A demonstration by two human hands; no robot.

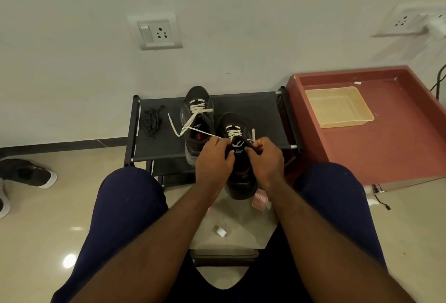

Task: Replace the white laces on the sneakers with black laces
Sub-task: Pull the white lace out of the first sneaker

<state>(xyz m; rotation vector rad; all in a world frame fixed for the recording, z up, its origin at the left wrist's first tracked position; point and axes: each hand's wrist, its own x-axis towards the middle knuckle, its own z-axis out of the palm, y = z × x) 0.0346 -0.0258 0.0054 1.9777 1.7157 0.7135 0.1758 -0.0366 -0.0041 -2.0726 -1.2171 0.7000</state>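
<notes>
- The left hand (pixel 214 157) and right hand (pixel 264 157) pinch the white lace (pixel 233 132) of the near sneaker (pixel 241 182), fingers curled.
- It rests on a black rack (pixel 265 114), just beside the far sneaker (pixel 198 99).
- Black laces (pixel 150 119) lie bundled at the rack's left.

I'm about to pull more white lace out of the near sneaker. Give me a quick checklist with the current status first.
1. Grip on the shoe: ok. The left hand and right hand both grip the near sneaker at its top eyelets.
2. Which strand each hand pinches: cannot tell, the fingers hide it.
3. Near sneaker free of its white lace: not ok, the lower rows are still threaded.
4. Far sneaker unlaced: not ok. The far sneaker's lace is loosened but still threaded.
5. Black laces ready: ok, bundled on the rack left of both sneakers.
</notes>
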